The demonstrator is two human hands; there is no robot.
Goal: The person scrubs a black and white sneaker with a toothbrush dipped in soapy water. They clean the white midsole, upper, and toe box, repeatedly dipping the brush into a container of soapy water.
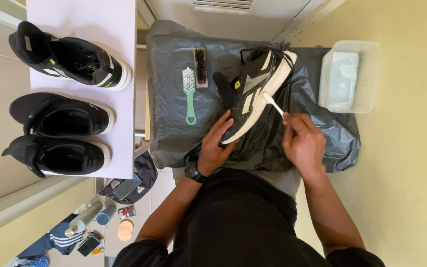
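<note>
Shoe [254, 94]: black with pale stripes and a white sole, centre of the frame, lying tilted on a grey plastic sheet [174, 54] that covers the tabletop.

Left hand [217, 146]: fingers curled around the heel end of the shoe, holding it steady from below. A dark watch [193, 172] sits on that wrist.

Right hand [302, 141]: fingers pinched shut on the handle of a small white brush [273, 103], whose head touches the white sole edge.

Handling note: judged from the pose, the work goes best with short strokes along the sole edge, the left hand keeping the shoe tilted so that the sole faces the brush, and bristles kept off the dark upper.

Upper centre, on the sheet, apart from the shoe: a green brush [189, 94] with white bristles, and just beside it a wooden brush [200, 66] with dark bristles.

Upper right: a clear tub [366, 74], contents pale, possibly water; cannot tell for sure.

Left of the frame: three black shoes on a white shelf [119, 29], soles white.

Lower left: small items on the floor, too small to name.
</note>
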